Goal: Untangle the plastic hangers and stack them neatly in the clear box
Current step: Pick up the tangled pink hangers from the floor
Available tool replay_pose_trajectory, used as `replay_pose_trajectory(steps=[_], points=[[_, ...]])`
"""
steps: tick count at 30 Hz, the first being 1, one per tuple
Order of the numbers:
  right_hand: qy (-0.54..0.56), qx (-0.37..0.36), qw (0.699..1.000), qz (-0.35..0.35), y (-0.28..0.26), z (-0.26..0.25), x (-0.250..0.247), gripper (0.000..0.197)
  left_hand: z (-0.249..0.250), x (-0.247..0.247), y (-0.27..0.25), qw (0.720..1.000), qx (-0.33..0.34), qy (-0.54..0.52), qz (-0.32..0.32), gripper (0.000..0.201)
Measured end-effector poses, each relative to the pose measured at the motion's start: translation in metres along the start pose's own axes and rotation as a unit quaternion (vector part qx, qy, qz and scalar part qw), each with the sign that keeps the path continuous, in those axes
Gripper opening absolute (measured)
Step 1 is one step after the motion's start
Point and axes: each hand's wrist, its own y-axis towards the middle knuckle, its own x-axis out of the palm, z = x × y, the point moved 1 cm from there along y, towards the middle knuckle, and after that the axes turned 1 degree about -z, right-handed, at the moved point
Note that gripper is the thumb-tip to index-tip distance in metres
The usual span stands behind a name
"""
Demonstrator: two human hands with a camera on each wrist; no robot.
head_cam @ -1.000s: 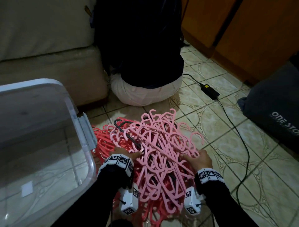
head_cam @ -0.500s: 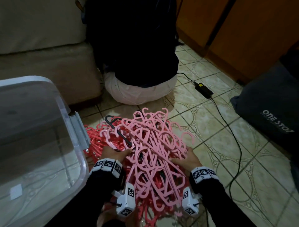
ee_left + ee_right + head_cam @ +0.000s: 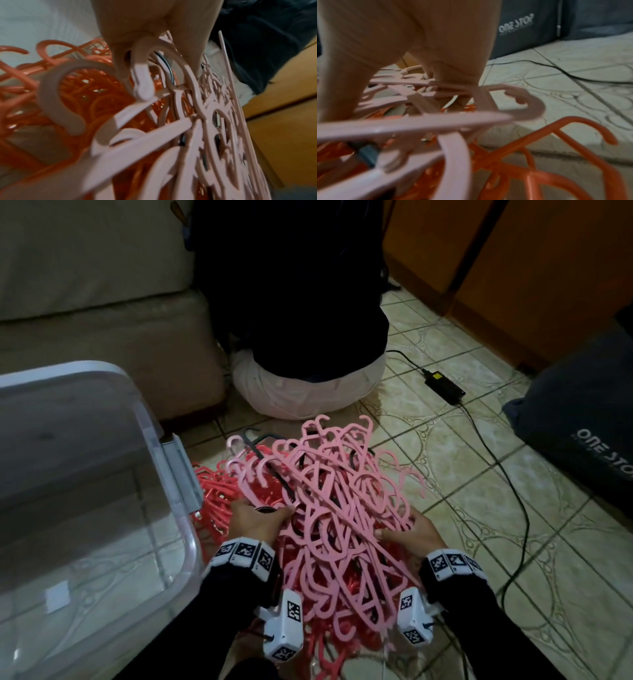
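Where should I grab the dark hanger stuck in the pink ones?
Probably by the dark hanger's hook, coming from the sofa side. That end pokes out free at the far edge of the pink hangers; the rest is buried beneath them.

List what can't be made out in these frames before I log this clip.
- Hanger count: pink hangers overlap too tightly in the head view.
- Red hangers: mostly buried under the pink ones.
- Left hand fingertips: sunk in the tangle; left wrist view is blurred.
- Right hand grip: its fingers are hidden among the hangers.
- Clear box: cut off by the frame's left edge.
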Motion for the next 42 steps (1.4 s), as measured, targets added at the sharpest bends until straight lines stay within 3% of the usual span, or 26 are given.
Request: replay_pose_trajectory(steps=[5,9,12,17,21,25,28,31,33,38,42], points=[[-0.018,0.028,0.999,0.004,0.001,0.008,0.001,0.081,0.009,0.000,-0.009,0.997,0.042,0.059,0.030,0.076],[-0.015,0.015,0.999,0.046,0.001,0.010,-0.006,0.048,0.016,0.001,-0.015,0.992,0.060,0.112,0.008,0.082],[-0.006,0.012,0.999,0.046,-0.002,0.001,-0.012,0.044,0.020,0.000,-0.019,0.990,0.056,0.127,-0.012,0.089],[-0.003,-0.047,0.998,0.048,-0.013,-0.029,-0.030,0.035,0.037,-0.005,-0.023,0.995,0.085,0.042,-0.014,0.096],[-0.099,-0.117,0.987,0.044,-0.025,-0.075,-0.063,0.034,0.070,-0.014,-0.032,0.988,0.143,-0.053,-0.002,0.087],[-0.143,-0.186,0.969,0.074,-0.043,-0.127,-0.092,0.031,0.113,-0.038,-0.045,0.978,0.194,-0.075,0.006,0.087],[-0.164,-0.227,0.956,0.091,-0.059,-0.170,-0.099,0.018,0.144,-0.070,-0.053,0.975,0.200,-0.093,0.014,0.093],[-0.166,-0.272,0.942,0.099,-0.080,-0.219,-0.093,0.019,0.171,-0.114,-0.059,0.968,0.223,-0.118,0.005,0.096],[-0.164,-0.304,0.934,0.086,-0.095,-0.252,-0.081,0.028,0.185,-0.154,-0.063,0.959,0.248,-0.134,0.032,0.084],[-0.173,-0.363,0.915,0.025,-0.134,-0.344,-0.021,0.038,0.197,-0.272,-0.075,0.959,0.234,-0.121,0.099,0.046],[-0.167,-0.392,0.904,-0.024,-0.160,-0.405,0.054,0.037,0.174,-0.364,-0.085,0.963,0.175,-0.142,0.150,0.052]])
